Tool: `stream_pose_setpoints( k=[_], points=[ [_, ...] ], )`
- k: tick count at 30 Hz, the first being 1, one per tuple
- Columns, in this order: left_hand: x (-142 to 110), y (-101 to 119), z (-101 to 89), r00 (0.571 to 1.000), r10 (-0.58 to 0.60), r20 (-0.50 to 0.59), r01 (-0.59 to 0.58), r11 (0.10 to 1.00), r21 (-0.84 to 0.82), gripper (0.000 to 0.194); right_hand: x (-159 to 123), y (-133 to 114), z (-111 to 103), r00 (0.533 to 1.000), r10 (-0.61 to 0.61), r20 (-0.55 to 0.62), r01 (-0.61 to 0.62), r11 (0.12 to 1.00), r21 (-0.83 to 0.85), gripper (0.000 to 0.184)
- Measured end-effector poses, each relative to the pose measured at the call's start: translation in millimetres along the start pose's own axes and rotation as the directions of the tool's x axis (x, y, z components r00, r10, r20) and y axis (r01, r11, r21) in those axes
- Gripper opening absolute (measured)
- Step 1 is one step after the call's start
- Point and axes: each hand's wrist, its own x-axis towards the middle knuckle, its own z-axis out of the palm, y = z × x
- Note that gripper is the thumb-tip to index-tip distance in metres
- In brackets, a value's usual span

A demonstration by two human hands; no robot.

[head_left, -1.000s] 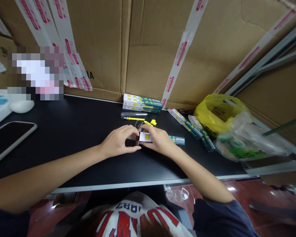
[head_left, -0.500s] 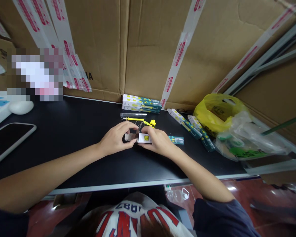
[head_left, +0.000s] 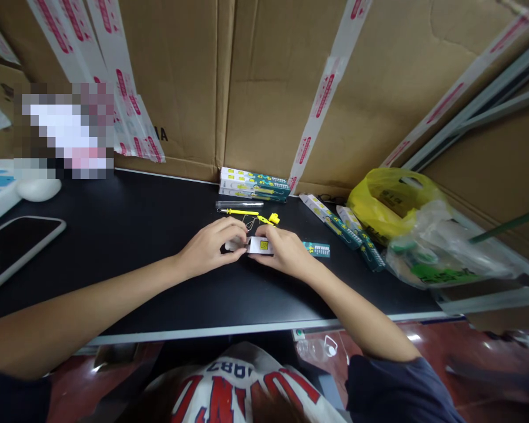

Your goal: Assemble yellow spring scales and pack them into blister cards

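One narrow carton [head_left: 261, 245], white at its left end and teal at its right, lies crosswise between both hands above the near-middle of the worktop [head_left: 158, 194]; contact with the surface cannot be determined. The right hand [head_left: 291, 252] holds it, fingers closed around its middle. The left hand [head_left: 209, 247] is curved at the carton's left end, thumb and forefinger beside a pale flap; whether they pinch it cannot be told. Beyond the hands lie a yellow rod [head_left: 242, 212], a clear tube [head_left: 240, 204] and stacked cartons [head_left: 253, 185].
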Motion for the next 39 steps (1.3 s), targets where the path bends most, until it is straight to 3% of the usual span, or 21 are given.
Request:
stream_pose_setpoints(
  k=[5, 10, 12, 15, 19, 23, 28, 39],
  points=[
    [1, 1, -1.7, 0.985, -0.063, 0.159, 0.068, 0.997, -0.029, 0.014, 0, 0, -1, 1.000, -0.006, 0.007, 0.006, 1.000, -0.006, 0.036],
    [3, 1, -4.3, 0.957, -0.117, 0.267, 0.092, 0.990, 0.103, 0.023, 0, 1, -2, 1.000, 0.000, 0.019, 0.001, 1.000, -0.016, 0.035],
    [2, 2, -4.7, 0.955, -0.140, 0.263, 0.120, 0.988, 0.093, 0.022, 0, 1, -2, 1.000, -0.004, 0.024, 0.005, 1.000, -0.022, 0.035],
    [2, 3, -2.6, 0.950, -0.203, 0.235, 0.231, 0.968, -0.097, 0.016, -1, 0, -1, 0.999, -0.012, 0.035, 0.013, 0.999, -0.031, 0.034],
    [1, 4, 3.3, 0.900, -0.330, 0.283, 0.424, 0.814, -0.398, 0.020, -1, -1, 0, 0.998, -0.029, 0.052, 0.032, 0.998, -0.048, 0.033],
    [2, 4, 7.2, 0.866, -0.378, 0.329, 0.501, 0.664, -0.555, 0.022, 0, -1, -1, 0.998, -0.021, 0.051, 0.024, 0.998, -0.052, 0.034],
    [3, 4, 10.6, 0.865, -0.398, 0.305, 0.498, 0.609, -0.617, 0.022, 0, -1, -3, 0.999, -0.013, 0.051, 0.016, 0.998, -0.055, 0.034],
    [-1, 1, 13.1, 0.861, -0.420, 0.286, 0.502, 0.617, -0.606, 0.015, 0, -3, -1, 0.997, -0.027, 0.067, 0.032, 0.996, -0.080, 0.033]
  ],
)
